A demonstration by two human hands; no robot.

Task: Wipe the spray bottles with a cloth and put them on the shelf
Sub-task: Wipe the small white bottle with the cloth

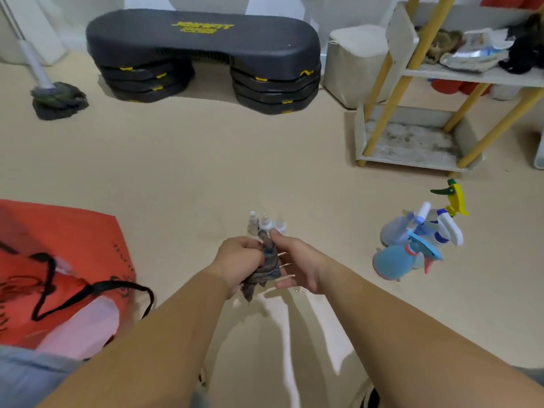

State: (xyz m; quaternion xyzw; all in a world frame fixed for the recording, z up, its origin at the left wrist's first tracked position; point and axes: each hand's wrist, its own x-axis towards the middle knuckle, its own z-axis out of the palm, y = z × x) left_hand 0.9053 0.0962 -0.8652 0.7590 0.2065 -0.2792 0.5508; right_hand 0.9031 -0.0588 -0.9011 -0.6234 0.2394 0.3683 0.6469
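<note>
Hands point(240, 260) point(297, 262) gripping cloth point(269, 267), bottles point(252, 222) beyond; bench point(203, 51) lettering blurred

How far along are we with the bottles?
Nothing shelved yet: no spray bottle shows on the shelf. In hand: left hand grips the cloth, right hand pinches it around what looks like a small bottle. Left: the big spray bottles stand on the floor, plus two more small bottles.
</note>
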